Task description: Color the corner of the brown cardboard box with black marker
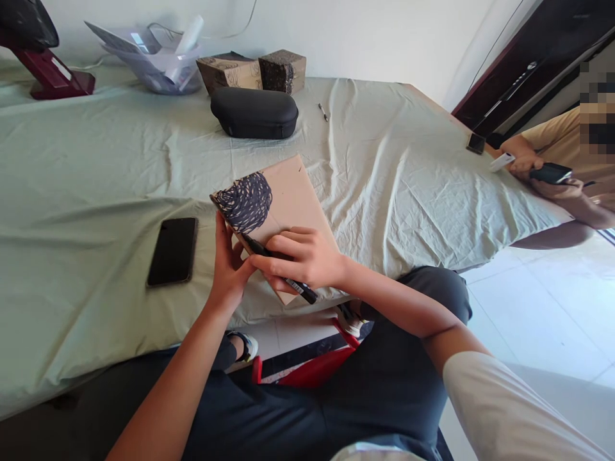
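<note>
A brown cardboard box [293, 195] rests tilted at the near edge of the cloth-covered table. Dense black scribble [247, 202] fills its left corner, and a small black mark shows near its far corner. My left hand [230, 259] grips the box's left side, fingers partly hidden behind it. In my right hand [302, 256] is a black marker [257, 246], its tip end at the edge of the scribbled patch. That hand leans on the box's top face. Left of the box a black smartphone [173, 251] lies flat.
Behind the box sit a black hard case [254, 113], two scribbled cardboard boxes [283, 70], a pen [323, 112] and a plastic basket [163, 70]. A dark red stand [60, 77] is far left. At right, another person's hands hold a phone [551, 173]. The green cloth [96, 173] is wrinkled.
</note>
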### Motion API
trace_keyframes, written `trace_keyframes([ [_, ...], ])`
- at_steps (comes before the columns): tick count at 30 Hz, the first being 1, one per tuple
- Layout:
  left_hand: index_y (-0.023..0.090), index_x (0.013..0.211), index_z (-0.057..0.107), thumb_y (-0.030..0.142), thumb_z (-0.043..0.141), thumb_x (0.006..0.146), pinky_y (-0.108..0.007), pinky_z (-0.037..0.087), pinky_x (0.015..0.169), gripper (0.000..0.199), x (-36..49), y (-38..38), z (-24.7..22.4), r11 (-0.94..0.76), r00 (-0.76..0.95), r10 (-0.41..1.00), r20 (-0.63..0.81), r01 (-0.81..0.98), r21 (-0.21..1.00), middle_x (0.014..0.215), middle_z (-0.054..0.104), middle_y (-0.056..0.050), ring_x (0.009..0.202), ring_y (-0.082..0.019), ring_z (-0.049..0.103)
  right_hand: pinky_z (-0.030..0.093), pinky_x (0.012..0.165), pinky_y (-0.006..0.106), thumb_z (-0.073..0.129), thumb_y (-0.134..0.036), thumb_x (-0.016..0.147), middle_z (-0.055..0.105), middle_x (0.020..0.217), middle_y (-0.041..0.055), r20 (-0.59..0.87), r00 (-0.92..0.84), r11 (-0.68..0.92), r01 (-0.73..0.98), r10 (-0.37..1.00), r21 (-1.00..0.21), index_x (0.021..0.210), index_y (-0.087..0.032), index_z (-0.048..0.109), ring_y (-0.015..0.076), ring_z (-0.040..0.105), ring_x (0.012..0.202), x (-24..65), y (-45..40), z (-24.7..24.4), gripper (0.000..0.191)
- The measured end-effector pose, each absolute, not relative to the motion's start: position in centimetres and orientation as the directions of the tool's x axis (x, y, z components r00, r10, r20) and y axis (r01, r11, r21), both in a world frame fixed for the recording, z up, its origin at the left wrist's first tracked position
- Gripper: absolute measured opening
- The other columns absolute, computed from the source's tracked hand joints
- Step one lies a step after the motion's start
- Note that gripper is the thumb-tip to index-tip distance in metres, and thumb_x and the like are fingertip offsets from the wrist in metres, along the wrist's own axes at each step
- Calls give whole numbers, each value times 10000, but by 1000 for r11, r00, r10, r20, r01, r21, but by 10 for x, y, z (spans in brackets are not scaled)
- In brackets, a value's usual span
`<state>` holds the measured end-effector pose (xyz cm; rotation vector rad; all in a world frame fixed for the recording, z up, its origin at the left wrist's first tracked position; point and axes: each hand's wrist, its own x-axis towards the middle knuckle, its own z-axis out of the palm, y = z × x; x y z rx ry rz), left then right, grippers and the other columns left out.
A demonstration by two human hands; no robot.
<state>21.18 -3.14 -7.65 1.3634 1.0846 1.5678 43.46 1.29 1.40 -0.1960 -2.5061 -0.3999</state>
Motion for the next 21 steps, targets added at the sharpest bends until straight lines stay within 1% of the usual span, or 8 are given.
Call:
trace_keyframes([
  [3, 460, 1861, 366, 700, 912, 917, -650, 642, 1242, 1117, 212, -31, -76, -354, -130, 929, 346, -36, 935, 1900, 470, -71, 1671, -476, 580, 621, 884, 354, 531, -447, 1252, 703, 1075, 78, 517, -854, 953, 204, 62, 223, 1463, -194, 751, 207, 726, 962, 433, 11, 17, 397],
  [6, 463, 1842, 403, 662, 927, 914, -644, 678, 1168, 1084, 213, -31, -76, -366, -128, 926, 356, -67, 928, 1860, 522, -73, 1618, -490, 632, 638, 873, 363, 506, -420, 1259, 727, 1083, 85, 564, -824, 969, 176, 48, 174, 1474, -179, 750, 213, 737, 943, 432, 10, 17, 405],
  [8, 488, 1836, 408, 640, 930, 921, -636, 668, 1186, 1064, 213, -32, -77, -368, -126, 925, 358, -65, 928, 1861, 521, -59, 1637, -472, 616, 649, 875, 351, 500, -360, 1260, 749, 1104, 82, 599, -798, 980, 167, 72, 105, 1518, -179, 721, 202, 752, 948, 434, 9, 13, 385],
  [10, 516, 1829, 412, 631, 933, 922, -615, 643, 1231, 1052, 213, -32, -77, -350, -134, 931, 339, -65, 935, 1873, 506, -38, 1669, -436, 585, 659, 909, 329, 479, -303, 1261, 773, 1167, 85, 637, -760, 987, 158, 129, -12, 1587, -197, 673, 187, 783, 1011, 437, 9, 10, 394],
  [12, 517, 1825, 414, 644, 961, 884, -579, 637, 1240, 1096, 210, -32, -78, -326, -148, 939, 311, -89, 941, 1876, 500, -41, 1651, -408, 600, 664, 939, 307, 405, -276, 1271, 794, 1233, 87, 693, -683, 973, 150, 232, -178, 1614, -232, 654, 169, 808, 1074, 442, 9, 9, 426],
  [15, 494, 1806, 431, 676, 1021, 775, -548, 636, 1225, 1201, 202, -29, -79, -329, -164, 937, 307, -132, 935, 1870, 492, -72, 1572, -398, 650, 687, 898, 321, 359, -359, 1274, 829, 1275, 88, 728, -509, 868, 82, 459, -490, 1543, -268, 697, 164, 823, 993, 454, 10, 17, 441],
  [18, 447, 1755, 482, 702, 1029, 725, -582, 534, 1332, 1193, 186, -23, -79, -375, -222, 911, 346, -104, 921, 1828, 516, -86, 1614, -412, 583, 680, 744, 324, 485, -517, 1233, 833, 1288, 85, 652, -306, 666, -70, 694, -742, 1468, -279, 657, 155, 793, 818, 475, 16, 25, 377],
  [21, 393, 1708, 513, 729, 1032, 654, -648, 389, 1429, 1222, 168, -15, -76, -439, -283, 868, 409, -49, 897, 1752, 562, -95, 1669, -442, 500, 627, 674, 282, 692, -520, 1129, 818, 1240, 48, 497, -248, 490, -96, 831, -867, 1385, -301, 535, 122, 767, 734, 504, 31, 17, 372],
])
